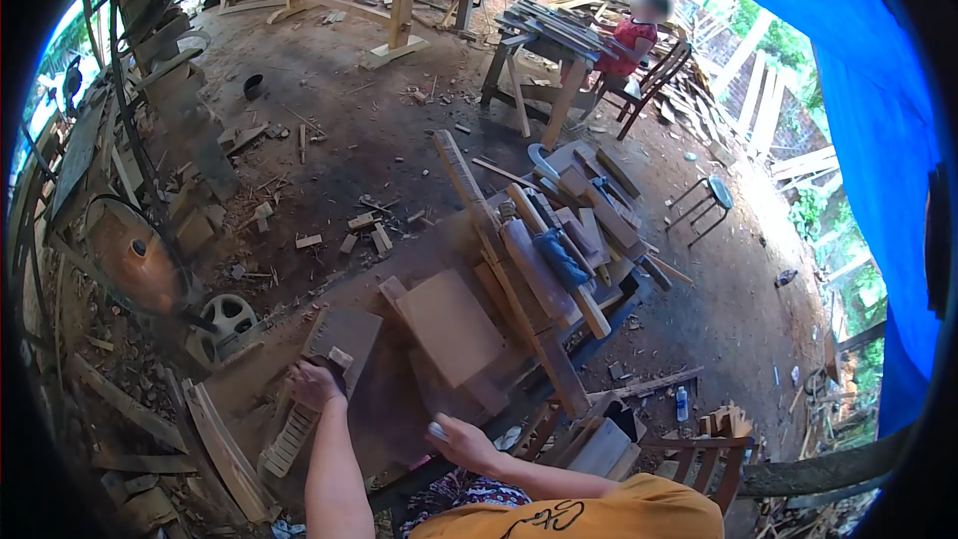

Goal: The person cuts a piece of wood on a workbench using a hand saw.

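Observation:
My left hand [317, 385] is closed at the near end of a flat wooden board [346, 332], by a small light block [340, 357]; what its fingers hold is too small to make out. A slatted wooden piece [288, 442] lies just below that hand. My right hand [465, 442] is curled near the bench's front edge, with something small and pale [437, 430] at its fingertips. Between and beyond the hands, a square brown panel [454, 327] rests on the bench.
A long beam [509, 279] crosses the bench, beside piled wood pieces and a blue cloth [561, 260]. A wheel [229, 316] stands at the left. Farther off, a person [629, 46] sits by a wooden table [561, 35]. A stool [706, 202] stands at the right.

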`<state>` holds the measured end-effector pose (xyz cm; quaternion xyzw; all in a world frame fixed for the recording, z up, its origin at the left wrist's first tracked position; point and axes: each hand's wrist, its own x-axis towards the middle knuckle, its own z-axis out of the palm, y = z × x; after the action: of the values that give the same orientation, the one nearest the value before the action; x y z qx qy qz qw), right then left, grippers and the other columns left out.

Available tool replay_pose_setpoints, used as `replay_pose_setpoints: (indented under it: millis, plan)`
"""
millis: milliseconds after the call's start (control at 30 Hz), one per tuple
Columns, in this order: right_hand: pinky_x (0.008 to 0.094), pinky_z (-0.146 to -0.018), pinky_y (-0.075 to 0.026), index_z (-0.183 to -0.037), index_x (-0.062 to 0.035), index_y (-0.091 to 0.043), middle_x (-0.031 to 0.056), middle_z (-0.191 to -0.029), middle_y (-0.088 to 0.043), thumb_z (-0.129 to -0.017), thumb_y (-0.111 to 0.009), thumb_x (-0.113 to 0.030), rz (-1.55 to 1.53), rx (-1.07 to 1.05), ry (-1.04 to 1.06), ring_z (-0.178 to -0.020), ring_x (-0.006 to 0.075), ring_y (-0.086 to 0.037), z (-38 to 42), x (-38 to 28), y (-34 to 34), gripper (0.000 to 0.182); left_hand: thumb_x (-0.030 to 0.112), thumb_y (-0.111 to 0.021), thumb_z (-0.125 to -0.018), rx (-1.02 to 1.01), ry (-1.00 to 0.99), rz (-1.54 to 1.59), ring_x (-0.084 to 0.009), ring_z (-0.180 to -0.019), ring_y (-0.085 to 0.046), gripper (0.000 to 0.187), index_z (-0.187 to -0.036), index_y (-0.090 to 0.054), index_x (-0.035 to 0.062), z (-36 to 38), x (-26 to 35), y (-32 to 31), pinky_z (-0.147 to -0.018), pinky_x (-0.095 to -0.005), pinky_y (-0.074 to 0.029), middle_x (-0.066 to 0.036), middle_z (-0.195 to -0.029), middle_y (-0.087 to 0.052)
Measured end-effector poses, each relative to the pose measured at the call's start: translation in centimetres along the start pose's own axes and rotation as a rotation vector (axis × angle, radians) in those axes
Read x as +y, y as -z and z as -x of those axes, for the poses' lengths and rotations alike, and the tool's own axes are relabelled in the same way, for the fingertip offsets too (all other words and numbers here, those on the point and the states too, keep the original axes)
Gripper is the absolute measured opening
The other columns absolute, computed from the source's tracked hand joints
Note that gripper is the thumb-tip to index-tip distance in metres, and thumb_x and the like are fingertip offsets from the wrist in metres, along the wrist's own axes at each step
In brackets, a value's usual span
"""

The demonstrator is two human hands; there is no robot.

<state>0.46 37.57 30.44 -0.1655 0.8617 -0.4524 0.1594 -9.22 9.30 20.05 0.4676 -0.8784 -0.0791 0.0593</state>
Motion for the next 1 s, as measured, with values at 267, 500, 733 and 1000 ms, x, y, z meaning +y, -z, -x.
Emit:
replay_pose_setpoints:
  millis: [267,500,733,1000]
  plan:
    - [0.0511,-0.069,-0.049,-0.098,-0.0065,-0.049,0.0235,-0.086,-0.061,-0.096,-0.060,-0.024,0.013,0.044,0.031,-0.082,0.0452,-0.062,-6.0,-1.4,-2.8,0.021,0.034,-0.031,-0.096,0.006,0.048,0.122,-0.0362,-0.112,-0.056,0.048,-0.117,-0.063,0.0052,0.3,-0.6,-0.7,-0.098,-0.0500,-0.040,-0.015,-0.123,-0.063]
    - [0.0526,-0.070,-0.049,-0.100,-0.0061,-0.049,0.0244,-0.089,-0.062,-0.096,-0.060,-0.025,-0.001,-0.011,-0.072,-0.085,0.0464,-0.062,0.0,0.3,-0.7,0.022,0.031,-0.030,-0.098,-0.062,-0.022,-0.008,-0.0374,-0.112,-0.056,0.048,-0.111,-0.065,0.0014,1.0,1.0,3.1,-0.094,-0.0486,-0.044,-0.019,-0.119,-0.064]
    - [0.0507,-0.070,-0.050,-0.101,-0.0066,-0.052,0.0244,-0.089,-0.062,-0.094,-0.061,-0.021,0.002,0.055,0.024,-0.084,0.0459,-0.062,-6.1,-1.6,-2.9,0.019,0.024,-0.037,-0.097,-0.070,0.005,-0.026,-0.0347,-0.098,-0.063,0.039,-0.095,-0.070,0.0038,0.9,1.1,2.5,-0.090,-0.0469,-0.046,-0.017,-0.102,-0.069]
    - [0.0460,-0.067,-0.051,-0.095,-0.0025,-0.053,0.0254,-0.081,-0.063,-0.091,-0.069,-0.021,0.006,0.023,-0.053,-0.081,0.0477,-0.062,-3.6,-0.4,-2.0,0.024,0.028,-0.045,-0.095,0.209,-0.056,-0.017,-0.0369,-0.103,-0.061,0.032,-0.097,-0.069,0.0077,1.0,0.9,0.0,-0.088,-0.0529,-0.046,-0.015,-0.104,-0.068]
